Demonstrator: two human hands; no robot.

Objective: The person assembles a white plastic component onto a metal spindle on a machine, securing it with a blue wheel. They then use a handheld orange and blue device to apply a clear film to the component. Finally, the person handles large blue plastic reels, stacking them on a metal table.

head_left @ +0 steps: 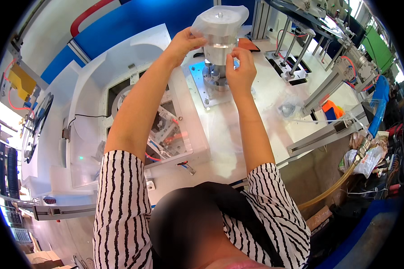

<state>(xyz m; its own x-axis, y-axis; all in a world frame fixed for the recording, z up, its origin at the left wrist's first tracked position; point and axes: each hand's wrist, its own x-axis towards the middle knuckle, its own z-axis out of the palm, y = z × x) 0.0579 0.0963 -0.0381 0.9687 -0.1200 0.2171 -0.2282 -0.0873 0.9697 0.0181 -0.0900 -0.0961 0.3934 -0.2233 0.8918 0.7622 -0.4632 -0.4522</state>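
A shiny metal cylinder stands upright on a stepped metal base, which is bolted to a square metal plate. Over its top lies a translucent plastic film, with a small metal knob showing at the centre. On the left side, my left hand has its fingers closed at the film's edge, against the cylinder. My right hand is at the cylinder's lower right side, thumb and fingers bent together in a pinch. Whatever lies between those fingertips is too small to make out.
Left of the cylinder, a white machine housing surrounds an opening with metal parts and tubes. Metal posts hold a dark plate at the far right. A crumpled clear plastic bag lies on the white tabletop, near an aluminium frame.
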